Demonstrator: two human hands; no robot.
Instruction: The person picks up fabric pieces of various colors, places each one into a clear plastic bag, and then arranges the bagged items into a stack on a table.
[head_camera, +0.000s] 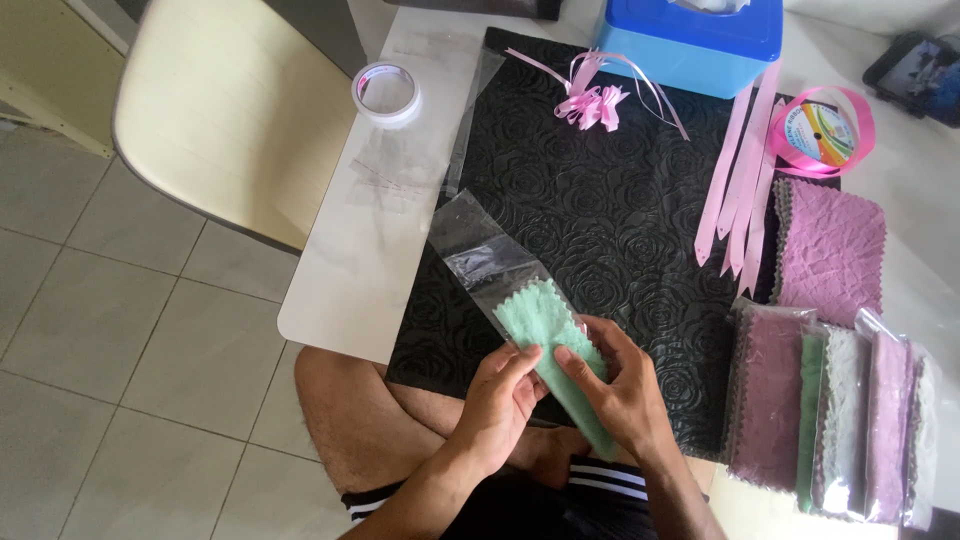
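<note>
A folded mint-green cloth (545, 322) with zigzag edges is held at the near edge of the black rose-embossed mat (600, 210). My left hand (500, 400) grips the cloth's left side, thumb on top. My right hand (620, 385) grips its right side, fingers over the lower half. The cloth's upper end sits at the mouth of a clear plastic sleeve (480, 250) that sticks up to the left; how far it is inside I cannot tell.
A tape roll (386, 92) lies on the white table (340, 290) at left. A pink bow (592, 102), blue box (690, 40), pink ribbon strips (740, 180), ribbon spool (822, 132), purple cloth (832, 250) and several bagged cloths (830, 420) sit right. A cream chair (220, 110) stands left.
</note>
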